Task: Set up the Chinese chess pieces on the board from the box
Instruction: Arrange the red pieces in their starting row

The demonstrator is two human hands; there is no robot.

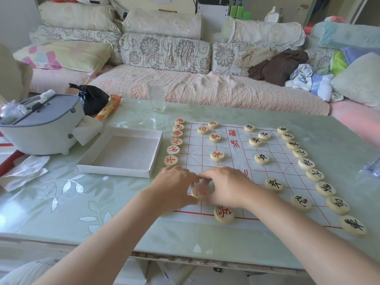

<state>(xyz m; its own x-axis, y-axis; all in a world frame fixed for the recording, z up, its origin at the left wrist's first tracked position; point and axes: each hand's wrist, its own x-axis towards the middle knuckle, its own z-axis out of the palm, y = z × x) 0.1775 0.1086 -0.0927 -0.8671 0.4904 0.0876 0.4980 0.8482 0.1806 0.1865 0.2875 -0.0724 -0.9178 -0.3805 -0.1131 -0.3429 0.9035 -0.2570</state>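
Head view shows me one red piece (pixel 200 191) lying flat on the near left part of the board (pixel 236 155), caught between both hands. Its character is mostly covered, so I cannot read it. My left hand (pixel 174 187) has fingers and thumb curled narrowly round the piece's left side. My right hand (pixel 228 187) closes its fingers on the right side, with the thumb out of sight. Just beside the right wrist, a red soldier (pixel 224 214) sits on the board's near border. Red pieces (pixel 177 133) line the left edge, the row's near end hidden under my left hand, and black pieces (pixel 326 189) line the right edge. The white box (pixel 115 171) lies open left of the board on the tabletop (pixel 61 202), and a glass (pixel 156 96) stands beyond.
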